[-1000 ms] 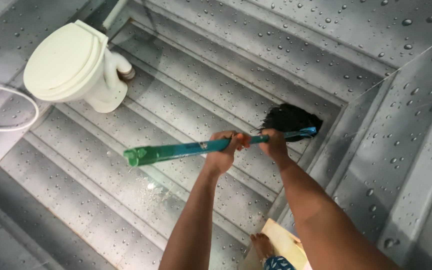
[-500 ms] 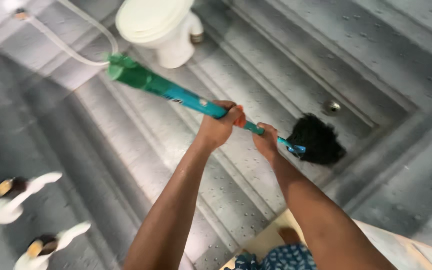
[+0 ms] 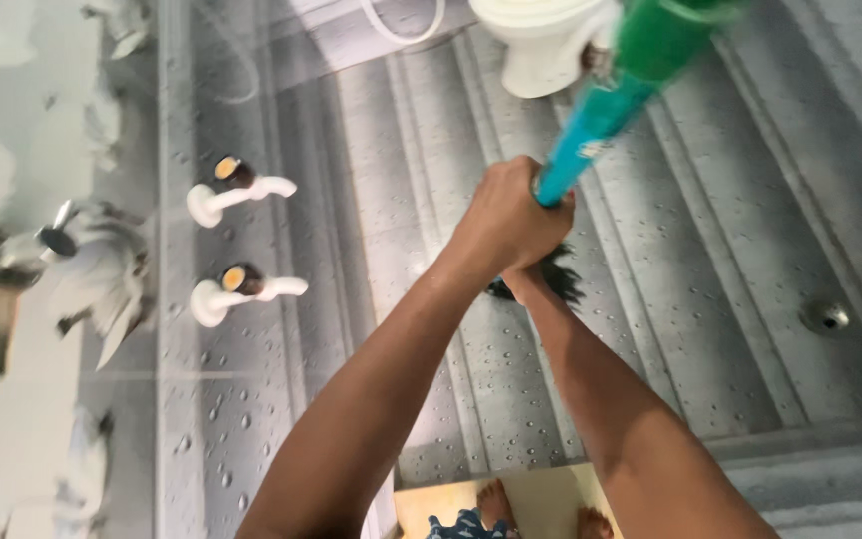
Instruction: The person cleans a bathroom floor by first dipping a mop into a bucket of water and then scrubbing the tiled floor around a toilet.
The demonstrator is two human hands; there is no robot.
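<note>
Both hands on the long teal-and-green plastic brush handle (image 3: 601, 110). Left hand (image 3: 507, 222) is fisted tight around the teal part, knuckles toward me, arm coming in from bottom centre. Right hand (image 3: 523, 285) sits just below the left, mostly hidden behind it; I see the wrist and forearm running in from the bottom right, but can't tell how its fingers close, though it sits on the shaft line.

Handle's long axis runs steeply toward me: green butt end at upper right, close to the camera and blurred, teal section dropping down-left into the left fist. A small pale label band shows on the teal part just above the fist. Black bristle head (image 3: 549, 275) pokes out beneath the hands, on the wet grey ribbed floor tiles (image 3: 710, 299), near frame centre.

Outward from there: white ceramic toilet (image 3: 536, 40) at top centre, beyond the handle, with a white hose (image 3: 401, 30) looping beside it. Round metal floor drain (image 3: 824, 316) well to the right. On the left wall, two white taps with brown caps (image 3: 236, 240), one above the other. My bare feet (image 3: 496, 499) stand on a tan threshold at the bottom edge.
</note>
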